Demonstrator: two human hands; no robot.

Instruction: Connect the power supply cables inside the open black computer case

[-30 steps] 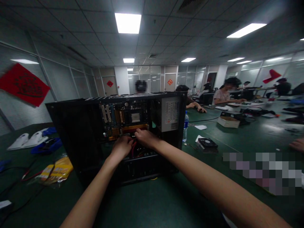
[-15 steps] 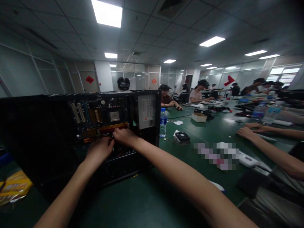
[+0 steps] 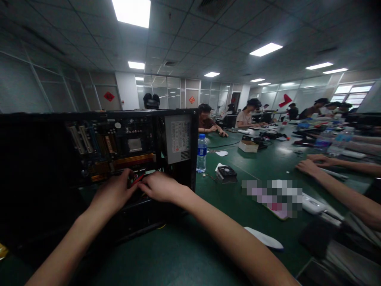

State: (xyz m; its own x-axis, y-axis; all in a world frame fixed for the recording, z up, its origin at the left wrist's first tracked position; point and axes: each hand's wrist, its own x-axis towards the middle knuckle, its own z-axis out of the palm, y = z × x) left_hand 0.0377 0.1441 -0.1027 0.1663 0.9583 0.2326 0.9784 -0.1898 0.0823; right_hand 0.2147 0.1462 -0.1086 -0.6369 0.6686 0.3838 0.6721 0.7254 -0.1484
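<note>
A black computer case (image 3: 26, 159) stands with its open side towards me, showing a motherboard (image 3: 119, 137) and a silver power supply (image 3: 178, 139). Low inside the case, a short stretch of red cable (image 3: 137, 180) runs between my two hands. My left hand (image 3: 114, 188) is closed with thumb and fingers at its left end. Pinched at the cable's right end are the fingers of my right hand (image 3: 160, 186). My fingertips partly hide the cable, and where it leads is out of sight. Thin coloured wires show beside it.
On the green table (image 3: 190, 254) stand a water bottle (image 3: 201, 153), a black cooling fan (image 3: 226, 174) and a small cardboard box (image 3: 248, 145). A white, rounded object (image 3: 263, 238) lies near my right forearm. Another person's hands (image 3: 311, 165) rest at the right.
My hands have moved slightly down within the case, and the red cable now shows between them. The view has shifted, so the case sits further left.
</note>
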